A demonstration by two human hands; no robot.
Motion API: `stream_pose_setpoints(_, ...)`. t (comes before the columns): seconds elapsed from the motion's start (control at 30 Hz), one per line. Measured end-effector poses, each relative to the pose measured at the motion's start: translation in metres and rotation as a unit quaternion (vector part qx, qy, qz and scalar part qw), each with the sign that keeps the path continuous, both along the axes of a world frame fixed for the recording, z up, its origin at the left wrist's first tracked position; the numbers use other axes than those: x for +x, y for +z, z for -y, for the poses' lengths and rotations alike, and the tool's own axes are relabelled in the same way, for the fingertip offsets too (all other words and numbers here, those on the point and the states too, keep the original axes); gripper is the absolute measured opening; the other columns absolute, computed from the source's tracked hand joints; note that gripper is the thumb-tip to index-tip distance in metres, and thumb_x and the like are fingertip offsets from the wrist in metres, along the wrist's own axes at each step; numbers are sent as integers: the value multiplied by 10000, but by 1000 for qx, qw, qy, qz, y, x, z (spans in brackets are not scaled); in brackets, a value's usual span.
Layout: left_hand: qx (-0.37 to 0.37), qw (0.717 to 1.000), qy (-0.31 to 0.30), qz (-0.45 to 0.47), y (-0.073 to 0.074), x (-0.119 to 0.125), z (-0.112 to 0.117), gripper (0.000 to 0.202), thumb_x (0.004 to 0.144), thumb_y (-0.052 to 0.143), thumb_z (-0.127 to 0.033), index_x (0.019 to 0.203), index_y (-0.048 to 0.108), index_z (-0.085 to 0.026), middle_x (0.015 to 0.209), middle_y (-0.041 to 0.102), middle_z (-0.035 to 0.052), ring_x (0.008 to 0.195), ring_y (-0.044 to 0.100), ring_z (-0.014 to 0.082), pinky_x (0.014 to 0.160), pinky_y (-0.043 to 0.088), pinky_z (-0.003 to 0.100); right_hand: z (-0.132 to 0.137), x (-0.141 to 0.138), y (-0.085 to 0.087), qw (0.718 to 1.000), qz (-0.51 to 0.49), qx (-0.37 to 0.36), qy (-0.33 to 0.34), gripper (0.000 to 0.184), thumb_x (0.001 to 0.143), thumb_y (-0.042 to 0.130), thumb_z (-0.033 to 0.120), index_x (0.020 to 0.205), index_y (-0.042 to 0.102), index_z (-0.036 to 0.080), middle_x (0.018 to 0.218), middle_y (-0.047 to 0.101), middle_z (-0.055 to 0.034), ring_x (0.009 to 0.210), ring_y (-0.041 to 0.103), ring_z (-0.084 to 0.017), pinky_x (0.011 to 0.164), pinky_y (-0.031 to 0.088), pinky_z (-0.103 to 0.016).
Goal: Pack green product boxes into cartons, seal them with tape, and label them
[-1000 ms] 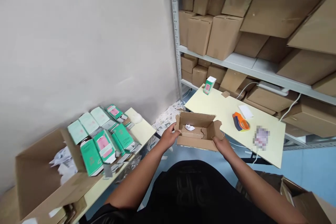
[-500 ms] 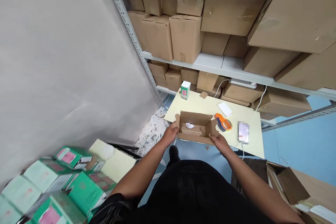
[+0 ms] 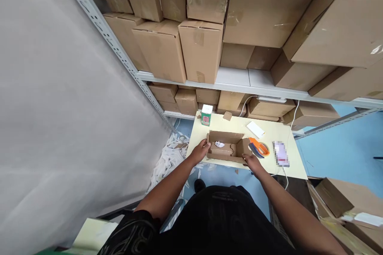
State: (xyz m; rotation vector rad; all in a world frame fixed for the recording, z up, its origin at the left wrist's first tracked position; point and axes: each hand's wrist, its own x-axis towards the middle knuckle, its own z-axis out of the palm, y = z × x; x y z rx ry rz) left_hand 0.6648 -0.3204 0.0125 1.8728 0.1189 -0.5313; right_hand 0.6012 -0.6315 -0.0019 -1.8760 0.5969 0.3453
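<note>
Shelving rack, grey metal, across the far side
Cartons, brown, many, stacked on its shelves, some bearing clear tape
Table, pale yellow, standing before the rack
Large open carton, lower right, flaps spread
White paper strips, heaped on the floor left of the table
Open cardboard box, shallow, at the table's near edge; whether resting or held just above, cannot tell
Left hand, clamped on the box's left end; right hand, gripping its near right corner; the two apart, box between
Orange-and-blue item, just right of the box
Blurred item, table's right end
White flat item, behind the orange piece
Green-and-white box, upright, far left corner
Crumpled paper, one, inside the open box
Cardboard scrap, one, far edge
</note>
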Motion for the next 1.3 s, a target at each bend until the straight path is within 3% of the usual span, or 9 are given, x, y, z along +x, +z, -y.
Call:
stream_pose_setpoints(0.13, 93, 993, 58, 43, 20, 44, -14, 455, 1016, 465, -517, 1350, 555, -222, 1331, 692, 111, 1195, 672, 232, 989, 517, 355, 7, 6, 1, 996, -62, 66, -6, 518, 878, 602, 506, 1263, 631, 160, 1279, 700, -167, 1100, 711, -249, 827, 605, -339)
stream_pose_setpoints(0.33, 254, 944, 17, 212, 60, 138, 4, 412, 961, 584, -458, 1284, 559, -204, 1397, 609, 152, 1316, 561, 290, 1086, 429, 370, 47, -10, 26, 997, -34, 47, 50, 709, 865, 619, 632, 1467, 536, 267, 1505, 580, -136, 1230, 674, -281, 954, 564, -432)
stream_pose_setpoints(0.47, 347, 922, -1, 170, 55, 191, 40, 602, 876, 690, -552, 1294, 520, -153, 1489, 482, 235, 1379, 478, 370, 1100, 399, 419, 68, -40, 29, 999, 16, -19, 22, 659, 855, 629, 620, 1390, 601, 235, 1424, 654, -128, 1240, 664, -301, 1033, 528, -464)
stream_pose_setpoints(0.6, 386, 916, 1, 109, 40, 221, 62, 614, 865, 720, -466, 1310, 458, -134, 1375, 557, 262, 1254, 588, 369, 1033, 435, 423, 73, -67, 26, 999, 4, -41, 10, 622, 848, 650, 598, 1336, 625, 213, 1342, 710, -128, 1133, 713, -295, 1028, 537, -464)
stream_pose_setpoints(0.8, 327, 937, 95, 84, 45, 242, 40, 454, 806, 761, -356, 1137, 483, -218, 1151, 675, 152, 1075, 687, 310, 910, 504, 384, 75, -74, 29, 1000, -4, -22, 19, 486, 854, 637, 575, 1200, 695, 239, 1278, 747, -103, 1197, 696, -300, 1074, 511, -447)
stream_pose_setpoints(0.9, 226, 946, 212, 94, 62, 238, 6, 445, 762, 791, -344, 1035, 454, -244, 1000, 662, 82, 975, 687, 277, 821, 535, 363, 72, -62, 39, 1000, 5, -16, 15, 449, 835, 662, 570, 1136, 719, 243, 1196, 776, -94, 1178, 704, -316, 1067, 514, -459)
stream_pose_setpoints(1.0, 40, 946, 301, 116, 88, 210, -25, 433, 761, 758, -376, 971, 398, -257, 963, 585, 18, 792, 652, 188, 653, 552, 309, 58, -41, 57, 1000, 13, 18, -1, 465, 827, 671, 601, 1096, 725, 225, 1081, 791, -91, 1054, 740, -317, 987, 555, -460)
stream_pose_setpoints(1.17, -143, 955, 242, 96, 124, 110, -26, 475, 715, 743, -430, 951, 365, -266, 891, 518, -51, 738, 595, 133, 600, 531, 243, 0, 5, 95, 988, 69, 131, -29, 581, 902, 608, 637, 1292, 584, 207, 1027, 744, -75, 855, 737, -254, 769, 608, -401)
stream_pose_setpoints(1.3, -158, 969, 187, 33, 108, 32, 13, 417, 767, 700, -451, 963, 380, -269, 880, 540, -52, 718, 569, 128, 602, 487, 227, -34, 28, 106, 986, 96, 132, 10, 557, 944, 551, 616, 1346, 568, 231, 1147, 725, -98, 1010, 717, -291, 785, 611, -407)
